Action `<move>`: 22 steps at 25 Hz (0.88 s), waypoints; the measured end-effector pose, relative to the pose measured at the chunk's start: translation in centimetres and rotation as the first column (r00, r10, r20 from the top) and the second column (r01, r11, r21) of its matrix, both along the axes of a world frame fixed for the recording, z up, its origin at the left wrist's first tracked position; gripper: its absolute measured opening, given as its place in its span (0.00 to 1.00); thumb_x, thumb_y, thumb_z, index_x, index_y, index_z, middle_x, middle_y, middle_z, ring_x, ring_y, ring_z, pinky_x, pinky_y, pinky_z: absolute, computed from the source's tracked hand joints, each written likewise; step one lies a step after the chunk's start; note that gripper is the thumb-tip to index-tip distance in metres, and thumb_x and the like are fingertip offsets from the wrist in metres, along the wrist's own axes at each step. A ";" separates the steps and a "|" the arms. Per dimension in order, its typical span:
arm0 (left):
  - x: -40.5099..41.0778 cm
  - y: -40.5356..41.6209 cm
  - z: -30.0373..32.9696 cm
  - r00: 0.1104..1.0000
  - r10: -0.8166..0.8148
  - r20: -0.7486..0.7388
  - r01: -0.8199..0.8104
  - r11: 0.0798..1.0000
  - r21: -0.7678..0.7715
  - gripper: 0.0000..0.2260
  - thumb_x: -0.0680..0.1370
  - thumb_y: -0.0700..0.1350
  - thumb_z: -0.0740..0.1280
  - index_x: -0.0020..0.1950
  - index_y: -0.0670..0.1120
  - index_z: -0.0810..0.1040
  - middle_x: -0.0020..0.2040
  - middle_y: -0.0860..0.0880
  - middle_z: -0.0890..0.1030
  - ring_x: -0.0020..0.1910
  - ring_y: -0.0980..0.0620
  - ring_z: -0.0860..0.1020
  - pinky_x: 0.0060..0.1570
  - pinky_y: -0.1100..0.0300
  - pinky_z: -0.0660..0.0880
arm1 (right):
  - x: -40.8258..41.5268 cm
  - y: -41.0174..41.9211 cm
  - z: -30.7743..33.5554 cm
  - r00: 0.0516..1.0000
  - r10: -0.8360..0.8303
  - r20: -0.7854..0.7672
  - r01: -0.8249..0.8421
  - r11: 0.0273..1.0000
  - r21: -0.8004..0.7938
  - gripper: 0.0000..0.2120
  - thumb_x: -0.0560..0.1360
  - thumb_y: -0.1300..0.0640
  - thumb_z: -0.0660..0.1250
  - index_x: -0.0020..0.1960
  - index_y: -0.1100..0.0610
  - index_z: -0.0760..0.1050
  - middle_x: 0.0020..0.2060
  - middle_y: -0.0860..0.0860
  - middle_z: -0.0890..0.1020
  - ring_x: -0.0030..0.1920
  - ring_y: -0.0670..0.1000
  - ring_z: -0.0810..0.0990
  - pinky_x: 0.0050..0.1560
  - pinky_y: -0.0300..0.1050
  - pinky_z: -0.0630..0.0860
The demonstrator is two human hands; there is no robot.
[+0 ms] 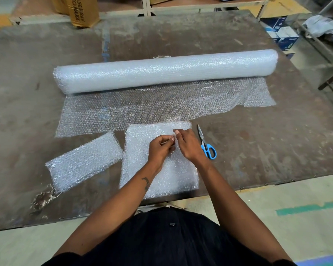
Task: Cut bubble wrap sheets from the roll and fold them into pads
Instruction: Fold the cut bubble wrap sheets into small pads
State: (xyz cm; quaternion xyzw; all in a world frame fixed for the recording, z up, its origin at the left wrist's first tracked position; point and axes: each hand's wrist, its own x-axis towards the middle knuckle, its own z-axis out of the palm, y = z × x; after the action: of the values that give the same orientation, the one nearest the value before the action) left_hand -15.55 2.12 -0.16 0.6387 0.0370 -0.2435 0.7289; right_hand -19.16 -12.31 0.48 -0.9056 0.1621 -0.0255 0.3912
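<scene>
Bubble wrap sheet (161,164), already cut free, lies flat on the bench (258,143) straight in front of the person, its long axis running away from the body toward the roll. Both hands meet over its far half: the left hand (160,148) and the right hand (188,145) have fingers curled, pinching what looks like an edge or fold of the plastic between thumb and fingertips, though the clear film makes the exact layer hard to tell. The hands are about level, the right reaching slightly farther toward the sheet's far corner, so neither is clearly nearer; the next fold probably has to bring one end over along that near-to-far axis.

Just right of the right hand, blue-handled scissors (205,143) rest on the bench, tips pointing away. To the left, apart from the sheet, a folded pad (85,162) lies at an angle. Beyond, the unrolled tail (135,110) spreads crosswise, leading to the roll (165,71), whose long axis runs left to right.
</scene>
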 end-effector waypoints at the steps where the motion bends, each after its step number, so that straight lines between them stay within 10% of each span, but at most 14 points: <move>1: -0.2 0.1 0.0 1.000 0.003 0.015 -0.003 1.000 0.028 0.06 0.81 0.40 0.74 0.56 0.40 0.85 0.49 0.39 0.87 0.46 0.45 0.85 0.45 0.56 0.83 | 0.3 0.2 0.2 0.998 0.001 -0.056 -0.001 1.000 -0.009 0.25 0.88 0.41 0.51 0.70 0.52 0.80 0.60 0.58 0.79 0.66 0.58 0.74 0.66 0.56 0.71; 6: -0.5 0.7 0.4 0.977 -0.121 0.178 0.090 0.981 0.175 0.07 0.78 0.40 0.75 0.56 0.46 0.86 0.49 0.47 0.88 0.52 0.49 0.86 0.55 0.50 0.81 | 1.4 0.7 2.8 0.993 0.069 -0.097 -0.054 0.987 0.149 0.30 0.78 0.25 0.59 0.60 0.47 0.84 0.54 0.47 0.82 0.57 0.47 0.80 0.61 0.51 0.72; 9: -1.0 0.9 0.7 0.961 -0.170 0.218 0.122 0.969 0.215 0.14 0.77 0.40 0.77 0.63 0.43 0.85 0.51 0.51 0.88 0.54 0.54 0.86 0.54 0.59 0.80 | 2.2 0.7 4.5 0.981 0.140 -0.133 -0.107 0.968 0.229 0.25 0.75 0.33 0.74 0.64 0.48 0.83 0.55 0.45 0.86 0.53 0.45 0.84 0.54 0.43 0.78; 15: -1.7 2.5 1.3 0.948 -0.175 0.264 0.115 0.967 0.229 0.09 0.74 0.46 0.81 0.51 0.47 0.85 0.50 0.50 0.86 0.50 0.53 0.84 0.54 0.58 0.80 | 3.5 0.8 3.8 0.969 0.214 -0.121 -0.218 0.976 -0.020 0.07 0.81 0.57 0.71 0.57 0.53 0.86 0.53 0.50 0.88 0.53 0.53 0.87 0.39 0.27 0.70; 22: 0.7 3.3 2.8 0.768 -0.091 0.634 -0.273 0.849 0.453 0.22 0.79 0.43 0.68 0.72 0.54 0.75 0.71 0.54 0.70 0.72 0.52 0.70 0.71 0.49 0.68 | 2.2 2.7 2.9 0.949 0.308 -0.062 -0.314 0.917 -0.246 0.26 0.81 0.65 0.58 0.73 0.46 0.77 0.54 0.55 0.75 0.47 0.62 0.82 0.50 0.56 0.80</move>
State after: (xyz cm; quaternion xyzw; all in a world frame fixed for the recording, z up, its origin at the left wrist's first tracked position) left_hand -14.88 5.38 2.64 0.8525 -0.1141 0.0427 0.5084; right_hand -16.99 -9.61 3.40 -0.9624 0.0158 0.0264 0.2700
